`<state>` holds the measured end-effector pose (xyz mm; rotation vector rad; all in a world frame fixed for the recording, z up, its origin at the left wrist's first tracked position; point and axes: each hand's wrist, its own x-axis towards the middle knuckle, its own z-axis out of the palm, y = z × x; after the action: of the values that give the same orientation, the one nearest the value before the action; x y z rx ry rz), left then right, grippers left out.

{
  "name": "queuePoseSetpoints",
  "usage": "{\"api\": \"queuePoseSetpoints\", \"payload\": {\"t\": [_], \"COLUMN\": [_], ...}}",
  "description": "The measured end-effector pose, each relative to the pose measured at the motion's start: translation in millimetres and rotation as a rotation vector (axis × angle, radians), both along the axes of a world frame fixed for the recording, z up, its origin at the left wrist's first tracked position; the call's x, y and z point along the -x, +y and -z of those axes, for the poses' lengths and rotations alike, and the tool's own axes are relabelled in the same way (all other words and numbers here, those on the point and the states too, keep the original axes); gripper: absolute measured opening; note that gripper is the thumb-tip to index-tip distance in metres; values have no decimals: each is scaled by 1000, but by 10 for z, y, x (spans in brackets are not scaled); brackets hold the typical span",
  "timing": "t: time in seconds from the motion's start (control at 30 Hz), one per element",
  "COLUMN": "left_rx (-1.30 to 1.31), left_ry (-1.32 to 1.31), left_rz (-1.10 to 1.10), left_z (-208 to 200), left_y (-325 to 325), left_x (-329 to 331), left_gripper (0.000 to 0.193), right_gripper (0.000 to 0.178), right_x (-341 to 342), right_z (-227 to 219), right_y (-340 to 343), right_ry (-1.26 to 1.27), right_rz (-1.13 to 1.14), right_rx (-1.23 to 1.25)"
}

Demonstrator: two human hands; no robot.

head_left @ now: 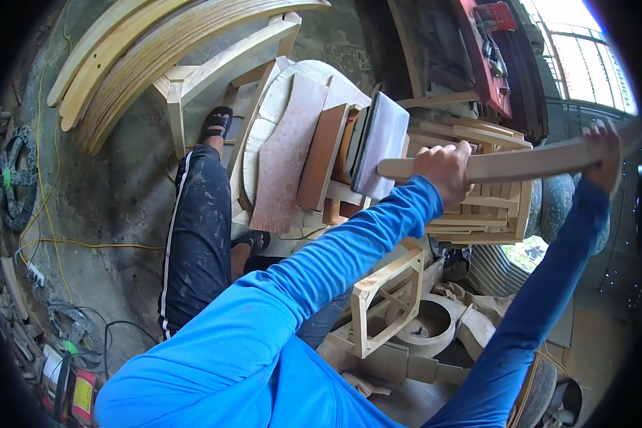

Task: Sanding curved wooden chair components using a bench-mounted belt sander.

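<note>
A long, slightly curved piece of pale wood (524, 165) is held up in both my hands. My left hand (446, 172) wraps round it near its blunt left end. Farther right, my right hand (603, 155) grips it near the other end, somewhat blurred. The left end of the wood lies in front of a flat pad (382, 146) with a pale grey face and dark edge; whether they touch I cannot tell. Behind the pad stand a brown wooden board (322, 157) and a worn pinkish sheet (290, 153) on a rounded pale bench.
Several curved wooden strips (157, 53) lie at the far left on a wooden frame (176, 107). Slatted wooden frames (478, 214) are stacked at right. A small frame (360, 317) stands by a round housing (424, 335). A yellow cord (107, 246) crosses the concrete floor.
</note>
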<state>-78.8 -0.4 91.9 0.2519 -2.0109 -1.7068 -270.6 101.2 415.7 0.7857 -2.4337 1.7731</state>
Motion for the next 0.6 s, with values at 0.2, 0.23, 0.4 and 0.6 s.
{"api": "queuePoseSetpoints", "payload": {"t": [0.2, 0.23, 0.4, 0.6], "left_rx": [-140, -161, -131, -50], "left_ry": [-200, -249, -259, -7], "left_rz": [130, 145, 279, 182], "left_z": [12, 81, 254, 140], "left_y": [-100, -113, 93, 345], "left_x": [105, 104, 14, -336], "left_gripper": [45, 45, 47, 49], "right_gripper": [30, 31, 35, 45], "right_x": [1313, 1274, 1052, -148], "right_z": [619, 905, 1280, 297], "right_y": [-758, -900, -818, -69], "right_ry": [-272, -267, -352, -86], "right_rz": [-19, 13, 124, 61], "right_rx": [-196, -203, -144, -145]}}
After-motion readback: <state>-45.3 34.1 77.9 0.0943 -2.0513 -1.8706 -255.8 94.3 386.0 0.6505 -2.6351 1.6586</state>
